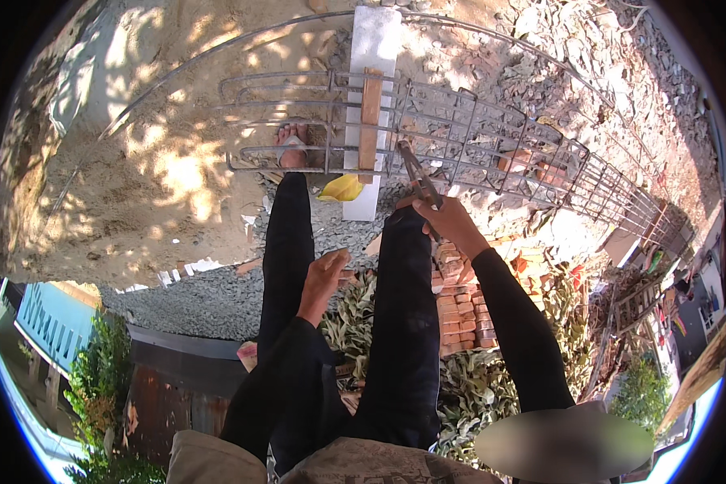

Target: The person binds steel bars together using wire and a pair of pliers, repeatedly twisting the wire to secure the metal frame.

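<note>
My right hand [452,222] is closed around a long, dark pair of pincers [418,176] beside my right knee. The pincers' far end points up to the lower bars of a steel rebar cage [476,133], which runs from the middle toward the far right. Over my left thigh, my left hand [324,282] is closed with its fingers curled; whatever it may hold is hidden. A short brown wood strip [369,121] lies across the cage bars. Beneath it a pale plank [373,40] passes under the cage.
My bare left foot [292,145] stands under the cage's left end. A yellow leaf [343,188] touches the plank. Stacked bricks [460,315] and dry leaves [476,387] lie below my right arm. Sand [137,185] covers the left, and a long bent rod [218,50] arcs behind the cage.
</note>
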A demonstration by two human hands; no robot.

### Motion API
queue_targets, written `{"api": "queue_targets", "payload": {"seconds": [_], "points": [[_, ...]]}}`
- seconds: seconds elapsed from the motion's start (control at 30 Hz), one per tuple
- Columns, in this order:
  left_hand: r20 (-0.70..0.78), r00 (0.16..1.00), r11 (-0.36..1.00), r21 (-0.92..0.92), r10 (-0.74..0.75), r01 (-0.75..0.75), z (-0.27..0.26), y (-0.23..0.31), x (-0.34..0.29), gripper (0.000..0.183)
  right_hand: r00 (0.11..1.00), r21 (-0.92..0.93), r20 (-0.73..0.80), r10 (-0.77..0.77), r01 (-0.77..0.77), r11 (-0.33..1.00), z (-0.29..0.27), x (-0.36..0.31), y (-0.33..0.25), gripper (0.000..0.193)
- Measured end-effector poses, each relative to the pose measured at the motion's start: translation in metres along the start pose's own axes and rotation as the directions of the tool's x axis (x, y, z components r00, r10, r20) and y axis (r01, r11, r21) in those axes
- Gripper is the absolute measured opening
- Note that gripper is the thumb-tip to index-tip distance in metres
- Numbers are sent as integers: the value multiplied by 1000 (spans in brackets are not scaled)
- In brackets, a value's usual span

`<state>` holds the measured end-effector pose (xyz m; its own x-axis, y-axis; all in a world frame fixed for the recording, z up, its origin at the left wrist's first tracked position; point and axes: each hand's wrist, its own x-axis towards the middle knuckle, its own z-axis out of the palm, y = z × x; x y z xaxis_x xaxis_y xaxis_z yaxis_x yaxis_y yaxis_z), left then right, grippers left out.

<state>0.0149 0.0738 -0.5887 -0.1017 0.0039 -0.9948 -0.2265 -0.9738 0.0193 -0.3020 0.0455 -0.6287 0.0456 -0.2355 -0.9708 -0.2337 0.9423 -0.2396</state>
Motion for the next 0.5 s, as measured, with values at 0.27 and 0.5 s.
{"api": "queue_targets", "payload": {"seconds": [0.27, 0.5], "points": [[200, 978, 991, -110, -58, 82, 68, 120, 6, 81, 929, -371, -314, -198, 72, 926, 38, -52, 58, 26], [290, 954, 993, 111, -75, 45, 160, 81, -21, 32, 999, 560, 41, 17, -37, 828, 29, -80, 142, 52]]}}
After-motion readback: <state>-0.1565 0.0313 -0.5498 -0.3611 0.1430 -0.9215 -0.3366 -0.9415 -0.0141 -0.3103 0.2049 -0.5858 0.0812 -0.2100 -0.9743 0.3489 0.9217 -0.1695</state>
